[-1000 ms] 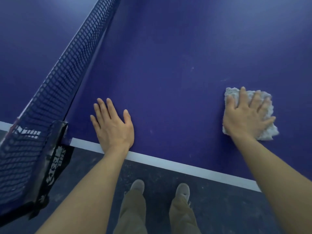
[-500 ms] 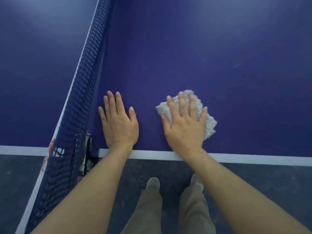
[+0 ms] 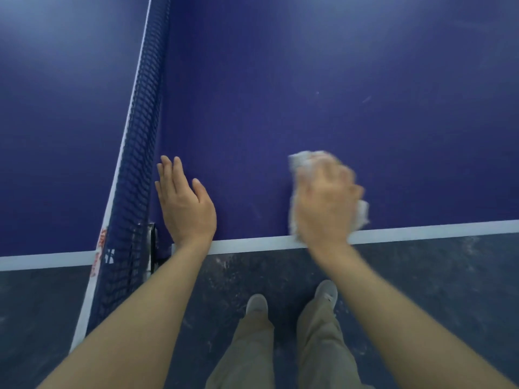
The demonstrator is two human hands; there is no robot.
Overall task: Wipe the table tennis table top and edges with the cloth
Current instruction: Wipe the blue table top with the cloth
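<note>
My right hand (image 3: 327,200) is motion-blurred at centre right of the frame, pressed palm-down on the crumpled white cloth (image 3: 302,164), which lies on the blue table tennis table (image 3: 337,80) touching its white edge line (image 3: 252,244); whether the fingers are spread I cannot tell; my left hand (image 3: 184,204) lies flat with fingers together, thumb apart, just beside the dark net (image 3: 140,136) at centre left; grey shoes (image 3: 257,304) stand on the dark floor (image 3: 449,290) below

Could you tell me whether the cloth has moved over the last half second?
Yes. The cloth under the right hand slid rightward, away from the net.
</note>
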